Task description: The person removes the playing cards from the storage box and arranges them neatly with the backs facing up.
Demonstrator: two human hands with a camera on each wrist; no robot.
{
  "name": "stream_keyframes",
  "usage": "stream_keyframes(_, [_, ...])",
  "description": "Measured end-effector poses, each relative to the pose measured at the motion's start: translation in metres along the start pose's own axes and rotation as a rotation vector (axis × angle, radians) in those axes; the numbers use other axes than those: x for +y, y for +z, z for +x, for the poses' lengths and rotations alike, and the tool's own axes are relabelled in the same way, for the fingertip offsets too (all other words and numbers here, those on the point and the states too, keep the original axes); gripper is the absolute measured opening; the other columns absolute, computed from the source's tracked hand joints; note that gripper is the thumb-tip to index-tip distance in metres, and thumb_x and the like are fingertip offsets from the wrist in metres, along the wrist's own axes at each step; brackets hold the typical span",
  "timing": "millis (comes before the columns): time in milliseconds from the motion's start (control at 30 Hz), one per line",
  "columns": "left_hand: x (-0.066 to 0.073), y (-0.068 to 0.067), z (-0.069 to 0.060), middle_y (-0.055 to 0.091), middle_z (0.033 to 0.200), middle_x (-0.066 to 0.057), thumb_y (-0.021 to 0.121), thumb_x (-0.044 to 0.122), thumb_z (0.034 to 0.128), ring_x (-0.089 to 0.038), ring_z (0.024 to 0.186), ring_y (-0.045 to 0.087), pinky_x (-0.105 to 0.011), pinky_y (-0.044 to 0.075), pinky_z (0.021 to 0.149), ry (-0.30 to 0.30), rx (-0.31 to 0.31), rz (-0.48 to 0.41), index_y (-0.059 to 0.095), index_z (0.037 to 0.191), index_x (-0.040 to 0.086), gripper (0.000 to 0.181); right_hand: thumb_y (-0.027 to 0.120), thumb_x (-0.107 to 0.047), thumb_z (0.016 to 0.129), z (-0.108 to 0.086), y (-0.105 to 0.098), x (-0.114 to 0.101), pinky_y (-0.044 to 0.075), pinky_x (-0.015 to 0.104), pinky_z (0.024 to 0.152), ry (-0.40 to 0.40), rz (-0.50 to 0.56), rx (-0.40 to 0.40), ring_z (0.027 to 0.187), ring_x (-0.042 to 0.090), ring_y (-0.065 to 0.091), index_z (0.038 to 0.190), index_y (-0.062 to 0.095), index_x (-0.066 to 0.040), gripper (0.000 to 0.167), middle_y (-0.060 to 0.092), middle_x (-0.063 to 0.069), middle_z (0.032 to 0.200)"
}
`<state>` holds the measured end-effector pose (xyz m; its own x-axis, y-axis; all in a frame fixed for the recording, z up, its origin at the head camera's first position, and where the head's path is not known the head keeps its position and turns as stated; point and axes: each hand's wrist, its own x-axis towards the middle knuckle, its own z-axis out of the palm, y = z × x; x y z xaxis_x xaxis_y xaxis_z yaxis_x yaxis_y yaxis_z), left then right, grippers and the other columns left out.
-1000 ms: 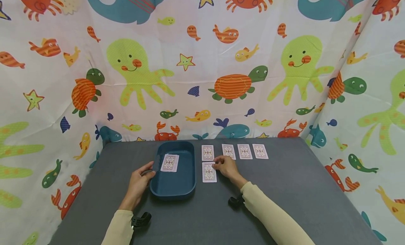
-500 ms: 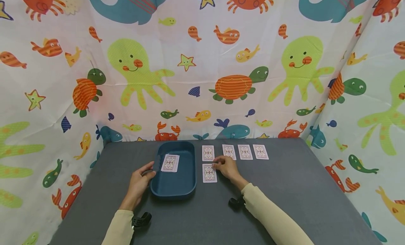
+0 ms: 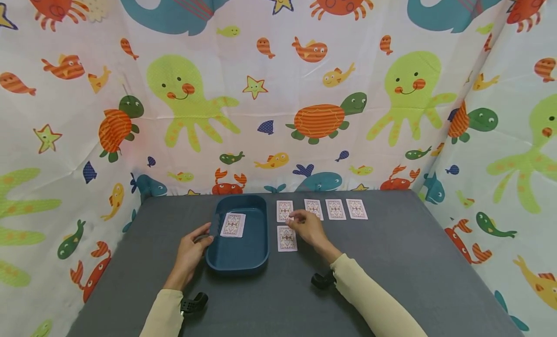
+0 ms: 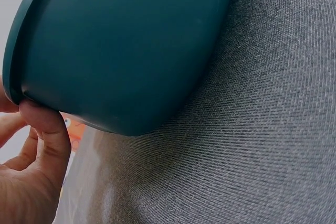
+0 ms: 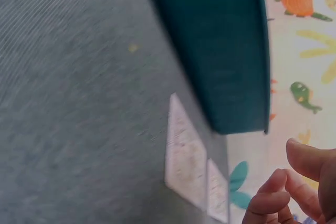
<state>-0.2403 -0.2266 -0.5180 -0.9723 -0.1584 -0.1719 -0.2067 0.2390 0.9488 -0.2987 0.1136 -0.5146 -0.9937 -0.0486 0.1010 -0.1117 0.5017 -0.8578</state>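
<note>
My left hand [image 3: 190,254] grips the left rim of a dark teal tray [image 3: 238,258]. In the left wrist view its thumb [image 4: 46,119] presses the outside just under the lip. A small stack of playing cards [image 3: 232,225] lies face down inside the tray. Right of the tray, one face-down card [image 3: 286,240] lies in front of another card [image 3: 284,210]. My right hand [image 3: 310,229] hovers over the place where these two meet, fingers loosely bent and holding nothing. In the right wrist view the thumb [image 5: 304,157] stands apart from the fingertips.
Three more face-down cards [image 3: 336,210] form a row at the back, right of the column. A grey cloth covers the table [image 3: 391,279]. Behind it hangs a curtain [image 3: 270,119] printed with sea animals.
My right hand has lifted off the front card and shifted slightly left and back. The front card lies where it was. My left hand and the tray have stayed still.
</note>
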Motion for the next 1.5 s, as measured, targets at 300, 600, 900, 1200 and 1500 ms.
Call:
stream_keyframes(300, [0.001,0.000,0.000,0.047,0.145,-0.011,0.057,0.018,0.0977,-0.026,0.119,0.050,-0.029,0.044,0.081,-0.005,0.005,-0.008,0.049,0.145,0.020,0.048,0.074,-0.024,0.088,-0.004,-0.007,-0.034,0.045,0.027,0.059,-0.037,0.034,-0.023,0.066,0.018,0.060,0.108,0.071,-0.009,0.025,0.062,0.005,0.084])
stream_keyframes(600, [-0.002,0.000,0.002,0.049,0.143,-0.010,0.058,0.017,0.0968,-0.023,0.118,0.052,-0.028,0.046,0.080,0.008,0.015,-0.013,0.051,0.144,0.020,0.048,0.073,-0.025,0.088,-0.009,-0.004,-0.064,0.045,0.027,0.059,-0.074,0.080,-0.029,0.073,0.020,0.055,0.108,0.071,-0.013,0.024,0.063,0.006,0.090])
stream_keyframes(900, [-0.003,0.001,0.003,0.049,0.143,-0.011,0.058,0.016,0.0967,-0.024,0.119,0.053,-0.028,0.046,0.081,0.018,0.018,-0.013,0.050,0.144,0.019,0.048,0.073,-0.026,0.089,-0.008,0.006,-0.087,0.049,0.026,0.060,-0.134,0.160,-0.072,0.067,0.013,0.055,0.110,0.070,-0.011,0.026,0.062,0.006,0.090])
stream_keyframes(1200, [-0.002,0.001,0.003,0.049,0.144,-0.010,0.058,0.018,0.0971,-0.024,0.120,0.052,-0.028,0.045,0.082,0.013,0.015,-0.015,0.050,0.145,0.020,0.048,0.073,-0.030,0.089,-0.007,0.022,-0.106,0.048,0.026,0.066,-0.122,0.209,-0.114,0.074,0.017,0.057,0.114,0.069,-0.008,0.033,0.061,0.004,0.092])
stream_keyframes(1500, [-0.003,0.001,0.003,0.049,0.144,-0.010,0.058,0.017,0.0968,-0.023,0.117,0.052,-0.029,0.045,0.079,0.016,0.012,-0.019,0.050,0.145,0.019,0.049,0.074,-0.029,0.087,0.000,0.047,-0.114,0.047,0.026,0.072,-0.096,0.220,-0.130,0.081,0.016,0.055,0.111,0.070,-0.013,0.028,0.062,0.003,0.095])
